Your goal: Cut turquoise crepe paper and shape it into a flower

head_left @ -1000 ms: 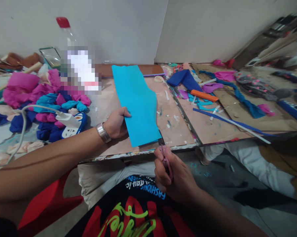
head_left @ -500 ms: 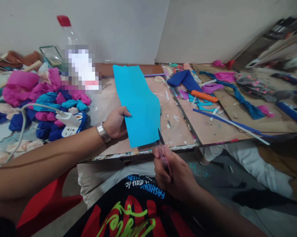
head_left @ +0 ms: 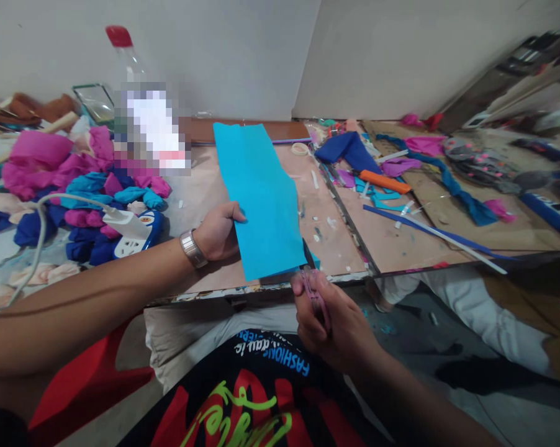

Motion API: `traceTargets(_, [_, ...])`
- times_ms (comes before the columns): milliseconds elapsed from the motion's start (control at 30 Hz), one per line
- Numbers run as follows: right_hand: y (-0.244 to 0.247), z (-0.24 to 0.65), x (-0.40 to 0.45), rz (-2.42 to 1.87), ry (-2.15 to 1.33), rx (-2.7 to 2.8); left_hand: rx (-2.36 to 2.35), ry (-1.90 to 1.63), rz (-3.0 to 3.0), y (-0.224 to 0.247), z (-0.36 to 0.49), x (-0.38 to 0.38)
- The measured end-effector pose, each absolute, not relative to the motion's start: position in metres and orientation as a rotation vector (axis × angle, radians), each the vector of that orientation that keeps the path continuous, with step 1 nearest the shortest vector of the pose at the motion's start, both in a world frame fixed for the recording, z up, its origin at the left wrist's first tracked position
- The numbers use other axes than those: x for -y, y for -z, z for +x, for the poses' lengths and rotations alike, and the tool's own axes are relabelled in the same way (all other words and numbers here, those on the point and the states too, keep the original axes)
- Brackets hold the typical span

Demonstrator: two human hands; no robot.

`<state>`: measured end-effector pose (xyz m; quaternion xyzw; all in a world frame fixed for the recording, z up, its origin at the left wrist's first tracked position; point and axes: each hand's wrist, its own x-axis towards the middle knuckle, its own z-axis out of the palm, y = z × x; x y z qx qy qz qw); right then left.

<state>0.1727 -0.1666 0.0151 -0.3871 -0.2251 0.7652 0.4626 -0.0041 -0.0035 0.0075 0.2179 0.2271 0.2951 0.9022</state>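
A long bright blue sheet [head_left: 261, 198] is held up over the table edge. My left hand [head_left: 219, 231] pinches its left side, the thumb on the front and the other fingers hidden behind. My right hand [head_left: 324, 310] is closed round the pink handles of a pair of scissors [head_left: 315, 295]. The dark blades point up along the lower right edge of the sheet. A small blue flap stands out to the right beside the blades.
On the left lie bundles of pink and blue fabric [head_left: 42, 155], a power strip [head_left: 138, 234] with a white cable and a red-capped bottle [head_left: 119, 37]. To the right are an orange tool [head_left: 385, 182], blue strips and cardboard [head_left: 415, 192]. A person's pale-clothed leg [head_left: 485, 323] shows below.
My right hand and the scissors have moved slightly right. The sheet's lower right edge has changed shape, and a small blue flap now shows beside the blades. My left hand keeps its grip.
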Motion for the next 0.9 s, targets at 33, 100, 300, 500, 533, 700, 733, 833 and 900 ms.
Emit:
traceTargets(33, [-0.015, 0.1735, 0.1666, -0.957, -1.879, 0.557, -0.465, -0.613, 0.447, -0.0071, -0.0039, 0.003])
traceTargets(100, [-0.0151, 0.175, 0.1665, -0.973, -1.872, 0.566, -0.464, -0.624, 0.444, -0.0065, -0.0035, 0.0021])
traceTargets(300, [-0.0177, 0.1755, 0.1678, -1.001, -1.854, 0.593, -0.486, -0.632, 0.438, -0.0068, -0.0034, 0.0021])
traceTargets(500, [-0.0184, 0.1735, 0.1689, -1.007, -1.839, 0.591, -0.511, -0.645, 0.476, -0.0087, -0.0029, 0.0064])
traceTargets(533, [-0.0183, 0.1736, 0.1684, -1.002, -1.843, 0.581, -0.499, -0.64, 0.481, -0.009, -0.0026, 0.0071])
traceTargets(700, [-0.0192, 0.1746, 0.1667, -0.961, -1.876, 0.526, -0.442, -0.643, 0.491, -0.0102, -0.0017, 0.0094])
traceTargets(733, [-0.0193, 0.1747, 0.1672, -0.948, -1.889, 0.522, -0.442, -0.643, 0.489, -0.0104, -0.0017, 0.0095])
traceTargets(833, [-0.0192, 0.1748, 0.1704, -0.896, -1.914, 0.531, -0.451, -0.648, 0.478, -0.0109, -0.0017, 0.0094])
traceTargets(900, [-0.0191, 0.1749, 0.173, -0.868, -1.919, 0.542, -0.454, -0.646, 0.474, -0.0113, -0.0016, 0.0094])
